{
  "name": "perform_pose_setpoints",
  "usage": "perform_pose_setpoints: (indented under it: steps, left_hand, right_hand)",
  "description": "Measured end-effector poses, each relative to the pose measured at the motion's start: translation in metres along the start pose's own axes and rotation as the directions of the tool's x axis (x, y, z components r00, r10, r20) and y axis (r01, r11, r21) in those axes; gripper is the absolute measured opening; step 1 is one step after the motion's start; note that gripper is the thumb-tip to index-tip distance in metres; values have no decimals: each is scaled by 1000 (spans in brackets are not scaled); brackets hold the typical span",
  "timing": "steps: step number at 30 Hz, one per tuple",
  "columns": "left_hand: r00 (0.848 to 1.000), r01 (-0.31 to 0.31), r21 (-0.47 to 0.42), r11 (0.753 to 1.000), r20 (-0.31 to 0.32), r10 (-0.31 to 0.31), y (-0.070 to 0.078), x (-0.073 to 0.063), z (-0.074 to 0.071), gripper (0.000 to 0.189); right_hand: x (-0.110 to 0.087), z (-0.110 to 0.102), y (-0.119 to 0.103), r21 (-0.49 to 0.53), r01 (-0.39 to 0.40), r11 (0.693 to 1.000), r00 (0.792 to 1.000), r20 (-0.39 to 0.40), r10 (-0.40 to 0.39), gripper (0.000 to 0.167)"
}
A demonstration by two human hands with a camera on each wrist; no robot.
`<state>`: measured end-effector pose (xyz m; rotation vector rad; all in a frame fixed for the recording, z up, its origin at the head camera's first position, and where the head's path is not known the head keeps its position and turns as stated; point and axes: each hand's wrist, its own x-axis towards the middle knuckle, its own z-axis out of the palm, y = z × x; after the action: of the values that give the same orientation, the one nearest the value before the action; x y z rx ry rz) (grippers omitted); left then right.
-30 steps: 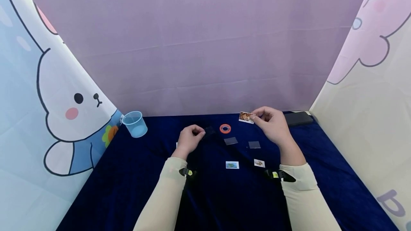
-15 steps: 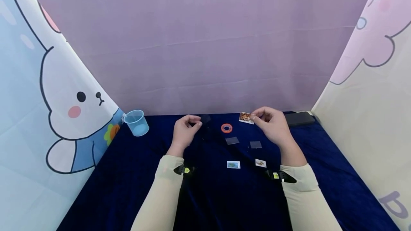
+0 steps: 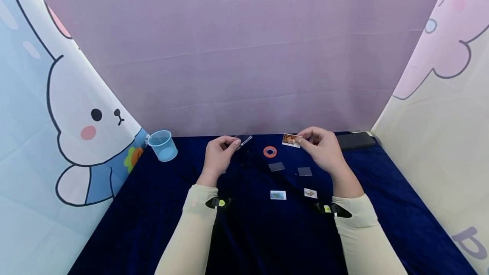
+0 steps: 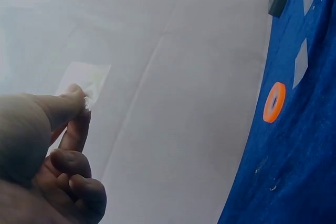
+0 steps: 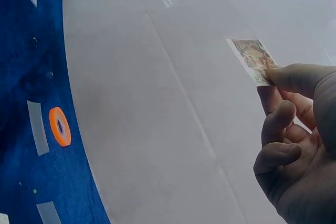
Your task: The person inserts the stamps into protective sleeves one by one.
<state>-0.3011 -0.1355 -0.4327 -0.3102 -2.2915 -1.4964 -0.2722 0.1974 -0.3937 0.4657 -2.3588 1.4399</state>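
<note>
My left hand (image 3: 218,156) pinches a small clear plastic sleeve (image 4: 100,77) between thumb and forefinger, raised in front of the pale backdrop. In the head view the sleeve catches a bright streak of light. Across from it, my right hand (image 3: 324,150) pinches the edge of a small picture card (image 3: 291,140), brown and orange with a white border. The right wrist view shows that card (image 5: 252,59) held at thumb and fingertip, its other fingers bent beneath. Sleeve and card are apart, with an orange ring-shaped roll (image 3: 270,152) lying on the cloth between the hands.
Two clear rectangular pieces (image 3: 276,166) lie on the dark blue cloth (image 3: 252,241), nearer me than the roll. Closer still are two small picture cards (image 3: 278,195). A light blue cup (image 3: 163,147) stands at the back left, a dark flat box (image 3: 356,140) at the back right.
My left hand has shifted left and slightly up with the sleeve, which has turned and now shows a bright glint. The right hand keeps its card in nearly the same place.
</note>
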Motion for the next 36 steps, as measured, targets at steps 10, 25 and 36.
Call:
perform_pose_setpoints:
  steps: [10,25,36]
  left_hand:
    - [998,-54,61,997,22,53,1,-1,2,17]
    - [999,16,60,998,45,-18,3,-2,-1,19]
    - [998,54,8,999,25,-54,8,-4,-3,4]
  right_hand:
    - [-1,4,0,13,14,1000,1000,17,-14,13]
    - [-1,9,-2,18,8,1000,999,32,-9,13]
    - [-1,10,-4,14,13,1000,999,32,-14,13]
